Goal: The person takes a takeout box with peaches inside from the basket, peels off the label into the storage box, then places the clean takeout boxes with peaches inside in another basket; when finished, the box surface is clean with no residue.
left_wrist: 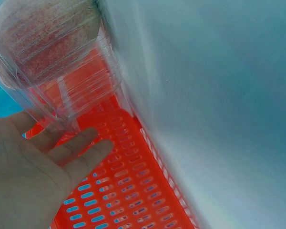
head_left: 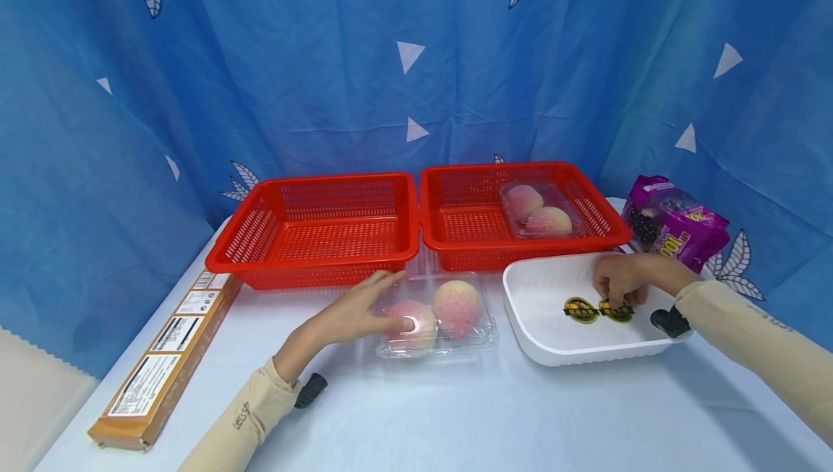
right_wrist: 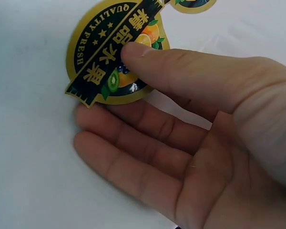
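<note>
My left hand (head_left: 358,311) rests at the left side of a clear plastic box (head_left: 483,342), fingers extended along its edge. Inside lie two pink and cream peaches, one peach (head_left: 411,325) on the left and another peach (head_left: 458,307) on the right. The left wrist view shows the box (left_wrist: 88,88) close against the fingertips. Over the white tray (head_left: 540,348), my right hand (head_left: 623,277) pinches a round black and gold fruit sticker (right_wrist: 93,52) between thumb and fingers. A second matching sticker (head_left: 581,310) is beside it in the tray.
Two red perforated baskets stand behind: the left basket (head_left: 312,269) and the right basket (head_left: 449,246), which holds a boxed pair of peaches (head_left: 548,221). A purple bag (head_left: 693,233) stands far right. Along the left edge lies a long brown carton (head_left: 172,356).
</note>
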The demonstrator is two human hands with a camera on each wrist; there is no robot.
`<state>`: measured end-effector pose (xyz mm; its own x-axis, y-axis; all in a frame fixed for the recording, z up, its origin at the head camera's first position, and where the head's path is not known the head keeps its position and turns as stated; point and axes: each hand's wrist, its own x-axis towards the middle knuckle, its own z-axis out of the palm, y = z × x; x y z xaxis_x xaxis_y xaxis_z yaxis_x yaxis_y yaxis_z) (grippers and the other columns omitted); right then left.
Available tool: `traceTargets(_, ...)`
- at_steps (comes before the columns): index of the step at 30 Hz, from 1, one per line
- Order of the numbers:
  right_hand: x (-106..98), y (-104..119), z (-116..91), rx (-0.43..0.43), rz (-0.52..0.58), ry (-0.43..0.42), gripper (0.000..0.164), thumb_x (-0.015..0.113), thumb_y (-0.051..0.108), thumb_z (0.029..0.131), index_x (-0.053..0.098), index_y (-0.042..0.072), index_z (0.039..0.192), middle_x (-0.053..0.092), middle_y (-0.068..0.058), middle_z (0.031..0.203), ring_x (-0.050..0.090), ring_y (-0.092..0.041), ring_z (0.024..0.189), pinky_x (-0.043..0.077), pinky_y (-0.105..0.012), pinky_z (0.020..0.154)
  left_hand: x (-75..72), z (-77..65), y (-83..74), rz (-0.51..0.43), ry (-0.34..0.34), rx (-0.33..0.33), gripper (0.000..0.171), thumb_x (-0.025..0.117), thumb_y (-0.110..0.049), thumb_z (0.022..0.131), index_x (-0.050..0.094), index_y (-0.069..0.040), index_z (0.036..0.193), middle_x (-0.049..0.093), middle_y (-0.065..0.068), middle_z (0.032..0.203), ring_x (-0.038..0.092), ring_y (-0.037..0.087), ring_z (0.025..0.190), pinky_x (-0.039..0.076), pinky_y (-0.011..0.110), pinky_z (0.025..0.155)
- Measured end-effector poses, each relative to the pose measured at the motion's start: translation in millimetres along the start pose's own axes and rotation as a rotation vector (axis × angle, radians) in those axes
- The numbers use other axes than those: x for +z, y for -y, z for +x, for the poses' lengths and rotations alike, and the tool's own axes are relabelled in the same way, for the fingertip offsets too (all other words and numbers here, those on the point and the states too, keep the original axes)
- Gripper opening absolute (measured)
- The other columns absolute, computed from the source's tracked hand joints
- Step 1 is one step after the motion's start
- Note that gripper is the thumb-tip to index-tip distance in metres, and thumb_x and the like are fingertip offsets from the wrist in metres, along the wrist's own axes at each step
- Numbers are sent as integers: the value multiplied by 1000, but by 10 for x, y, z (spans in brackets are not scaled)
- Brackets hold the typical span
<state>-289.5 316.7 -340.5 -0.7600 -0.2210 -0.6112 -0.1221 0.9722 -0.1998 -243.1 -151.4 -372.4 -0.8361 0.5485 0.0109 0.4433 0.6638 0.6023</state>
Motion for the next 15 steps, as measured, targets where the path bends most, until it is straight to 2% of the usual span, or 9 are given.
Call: traceTargets(15, 22, 13, -31, 75, 36, -29, 18, 77, 11, 80, 61, 8, 87, 59, -8, 77, 60, -19, 62, 58, -35, 59, 6, -1, -7, 8, -3, -4, 90, 67, -63, 77, 31, -28, 151, 40, -1, 143, 40, 20, 132, 37, 51, 106)
